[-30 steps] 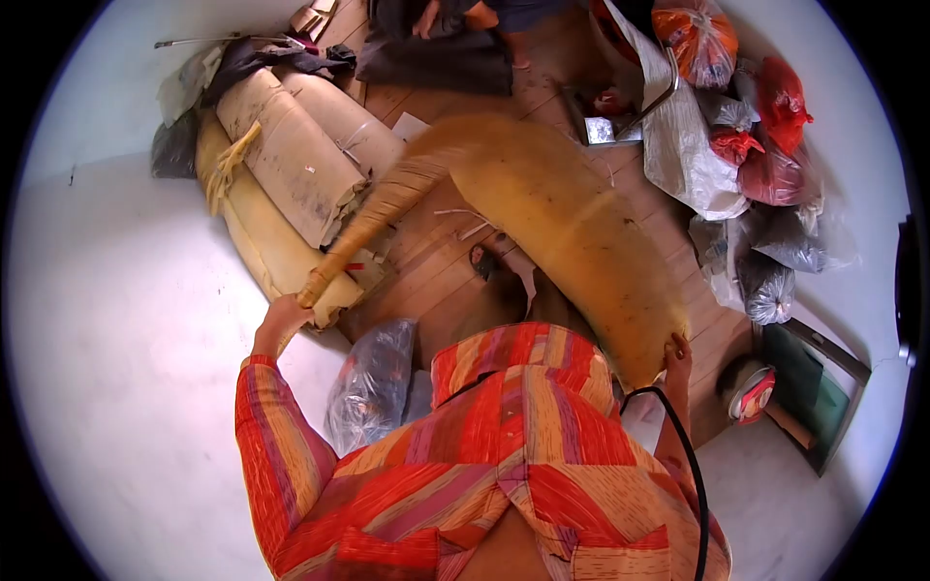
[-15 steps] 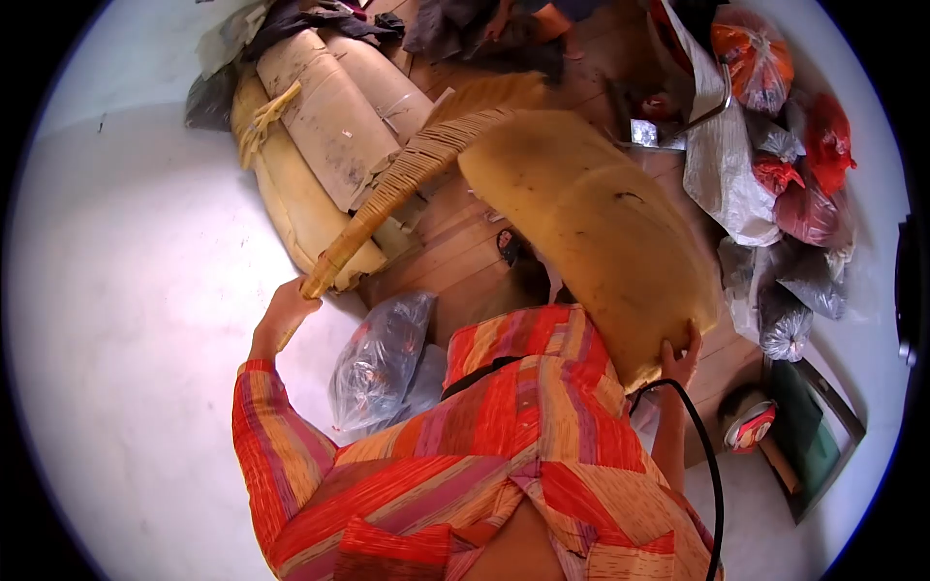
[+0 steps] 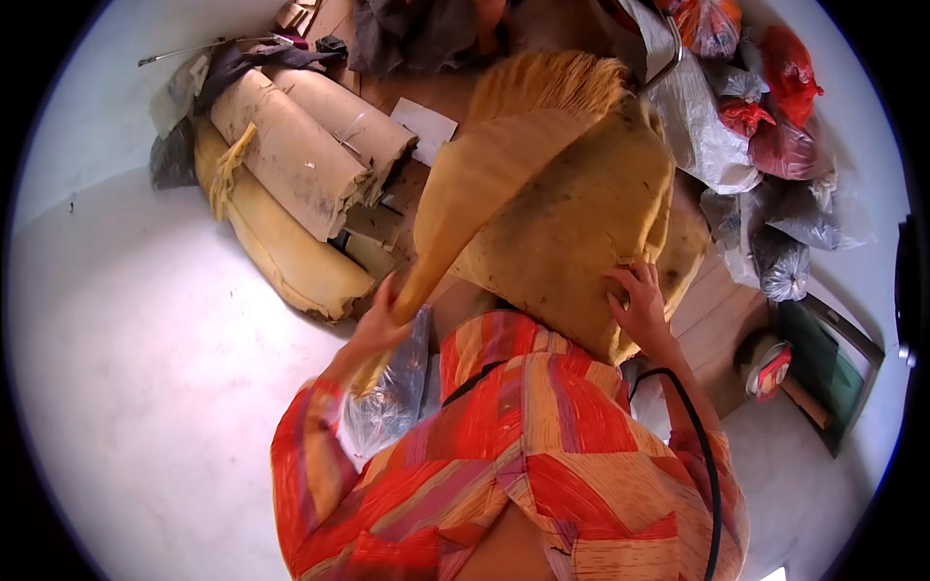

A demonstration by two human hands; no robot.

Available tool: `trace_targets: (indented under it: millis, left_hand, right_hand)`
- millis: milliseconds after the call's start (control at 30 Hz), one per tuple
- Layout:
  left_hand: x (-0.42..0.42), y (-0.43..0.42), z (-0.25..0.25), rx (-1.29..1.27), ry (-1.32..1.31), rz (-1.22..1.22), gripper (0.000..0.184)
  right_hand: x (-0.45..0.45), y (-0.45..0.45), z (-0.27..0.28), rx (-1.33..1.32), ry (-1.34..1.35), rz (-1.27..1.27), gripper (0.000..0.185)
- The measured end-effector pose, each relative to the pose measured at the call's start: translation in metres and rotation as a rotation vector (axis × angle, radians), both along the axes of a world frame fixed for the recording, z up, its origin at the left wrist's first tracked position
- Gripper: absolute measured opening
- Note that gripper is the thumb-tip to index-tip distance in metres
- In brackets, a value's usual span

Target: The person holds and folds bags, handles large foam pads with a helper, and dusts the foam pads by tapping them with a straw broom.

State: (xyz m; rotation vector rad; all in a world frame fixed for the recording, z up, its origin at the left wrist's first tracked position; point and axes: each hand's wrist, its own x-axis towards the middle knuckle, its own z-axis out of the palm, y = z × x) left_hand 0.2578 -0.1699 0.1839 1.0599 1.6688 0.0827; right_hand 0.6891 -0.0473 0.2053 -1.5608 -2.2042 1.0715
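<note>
My left hand (image 3: pixel 381 324) is closed round the handle of a straw hand broom (image 3: pixel 504 165). The broom slants up and to the right, its fan of bristles over a large yellow-tan sheet (image 3: pixel 581 213). This sheet looks like stiff, stained hide and is folded, with layered edges on its right side. My right hand (image 3: pixel 641 302) is on the near right part of the sheet, fingers bent and gripping it. Part of the sheet is hidden behind the broom.
Rolled tan sheets (image 3: pixel 291 155) lie at the left beside a tied yellow roll (image 3: pixel 281 252). A clear plastic bag (image 3: pixel 383 407) sits near my left arm. Several filled bags (image 3: pixel 785 145) line the right wall, above a round tin (image 3: pixel 765 366) and a framed panel (image 3: pixel 823 368).
The broom has swung right, from beside the sheet to over it, with my left hand moving right. My right hand has moved up and left, and the sheet is now folded.
</note>
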Motion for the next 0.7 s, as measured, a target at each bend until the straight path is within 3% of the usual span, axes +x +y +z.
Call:
trace_targets:
  millis: [100,167,200,233,300,333,433,467,533,600,700]
  left_hand:
    - [0.029,0.031,-0.032,0.176,-0.162,-0.047,0.081]
    - [0.023,0.032,-0.011,0.030,-0.075,-0.013,0.079]
    - [0.018,0.032,0.008,-0.026,-0.028,-0.007,0.077]
    - [0.001,0.022,0.025,-0.030,0.018,-0.028,0.077]
    - [-0.031,-0.003,0.065,-0.022,0.139,-0.091,0.077]
    - [-0.042,-0.018,0.083,-0.004,0.209,-0.124,0.078]
    - [-0.065,-0.078,0.111,-0.059,0.254,-0.162,0.078]
    - [-0.059,-0.086,0.115,-0.061,0.224,-0.132,0.080]
    - [-0.036,-0.078,0.113,-0.161,0.197,-0.020,0.082]
    - [-0.012,-0.069,0.085,-0.129,0.138,-0.189,0.080]
    - [0.017,-0.060,0.050,-0.200,0.048,-0.151,0.077]
  right_hand:
    - [-0.005,0.000,-0.010,-0.057,-0.075,0.069,0.044]
    - [-0.007,0.000,-0.028,-0.358,0.275,-0.521,0.052]
    - [-0.006,0.008,-0.037,-0.402,0.224,-0.620,0.064]
    - [-0.017,0.019,-0.032,-0.409,0.225,-0.612,0.064]
    - [-0.048,0.041,-0.006,-0.220,-0.194,-0.542,0.073]
    - [-0.054,0.049,-0.006,-0.202,-0.266,-0.464,0.080]
    - [-0.061,0.061,-0.033,-0.142,-0.343,-0.395,0.077]
    - [-0.035,0.054,-0.078,-0.080,-0.353,-0.173,0.070]
    - [-0.026,0.057,-0.104,-0.072,-0.226,-0.140,0.067]
    - [-0.027,0.063,-0.111,-0.160,0.019,-0.230,0.065]
    - [-0.025,0.073,-0.117,-0.297,0.287,-0.346,0.061]
